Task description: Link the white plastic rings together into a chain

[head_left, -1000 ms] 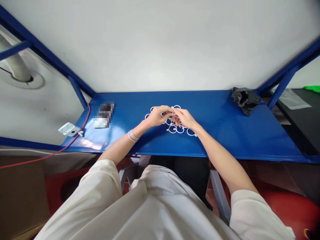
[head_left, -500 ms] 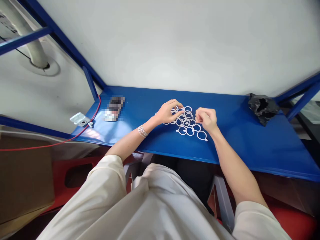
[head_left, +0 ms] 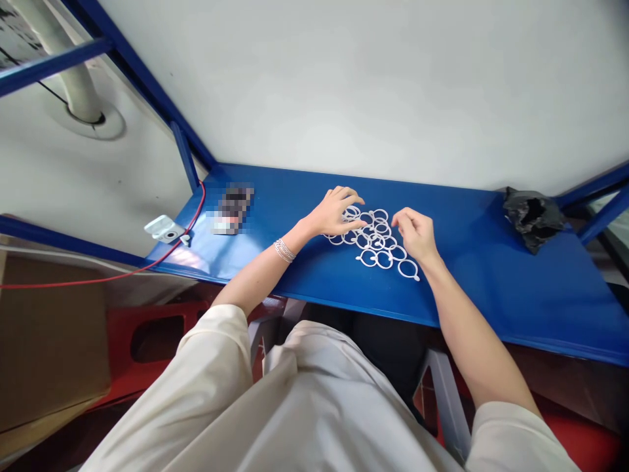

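The white plastic rings (head_left: 377, 241) lie flat in one overlapping cluster near the middle of the blue metal surface (head_left: 472, 282), closer to its front edge than its back edge. Each ring is a thin hoop, and the lowest one at the right shows a small tab. They seem to be linked or laid edge over edge, which would explain why they sit as a single patch, though the exact joins are too small to tell. The left hand (head_left: 337, 213) lies palm down at the cluster's upper left, its fingers (head_left: 354, 204) spread and slightly arched over the nearest rings, pinching nothing. The right hand (head_left: 414, 236) is just beside the cluster's right side, with its fingers (head_left: 400, 221) loosely curled and narrowly parted, holding nothing visible; any contact with a ring cannot be told. A silver bangle stack (head_left: 284, 250) circles the left wrist, and a crumpled black plastic bag (head_left: 532, 218) sits well off at the surface's far right.
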`<action>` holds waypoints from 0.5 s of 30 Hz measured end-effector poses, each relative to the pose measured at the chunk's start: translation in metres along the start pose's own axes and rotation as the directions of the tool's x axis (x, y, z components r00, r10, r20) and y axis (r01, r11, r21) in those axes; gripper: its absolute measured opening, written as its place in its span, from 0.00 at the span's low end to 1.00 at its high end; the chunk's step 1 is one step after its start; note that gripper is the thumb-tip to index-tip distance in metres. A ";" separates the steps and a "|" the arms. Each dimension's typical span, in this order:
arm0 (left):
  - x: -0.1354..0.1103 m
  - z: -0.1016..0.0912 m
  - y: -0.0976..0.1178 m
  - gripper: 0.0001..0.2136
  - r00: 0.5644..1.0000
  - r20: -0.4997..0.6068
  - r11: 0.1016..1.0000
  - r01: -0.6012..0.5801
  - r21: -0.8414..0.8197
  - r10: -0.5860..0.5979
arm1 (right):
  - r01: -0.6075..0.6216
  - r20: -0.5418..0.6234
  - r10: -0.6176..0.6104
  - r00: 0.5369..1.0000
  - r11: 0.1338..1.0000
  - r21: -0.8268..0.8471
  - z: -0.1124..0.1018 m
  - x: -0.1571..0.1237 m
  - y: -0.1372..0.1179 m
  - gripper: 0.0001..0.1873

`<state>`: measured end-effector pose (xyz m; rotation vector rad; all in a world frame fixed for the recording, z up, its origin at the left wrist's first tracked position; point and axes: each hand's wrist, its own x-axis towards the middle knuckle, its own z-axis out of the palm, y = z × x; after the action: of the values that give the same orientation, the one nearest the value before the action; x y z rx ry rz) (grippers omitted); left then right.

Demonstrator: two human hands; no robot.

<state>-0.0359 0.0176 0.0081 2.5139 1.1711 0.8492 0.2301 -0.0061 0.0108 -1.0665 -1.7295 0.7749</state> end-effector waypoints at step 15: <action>-0.002 0.018 -0.015 0.58 0.965 0.260 0.980 0.049 -0.193 0.003 | 0.122 0.436 0.158 0.886 0.828 -0.547 0.013 -0.011 0.003 0.52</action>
<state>-0.0350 0.0262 -0.0140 2.3569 0.9776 0.5755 0.2215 -0.0151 -0.0008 -1.3627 -2.4698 0.5631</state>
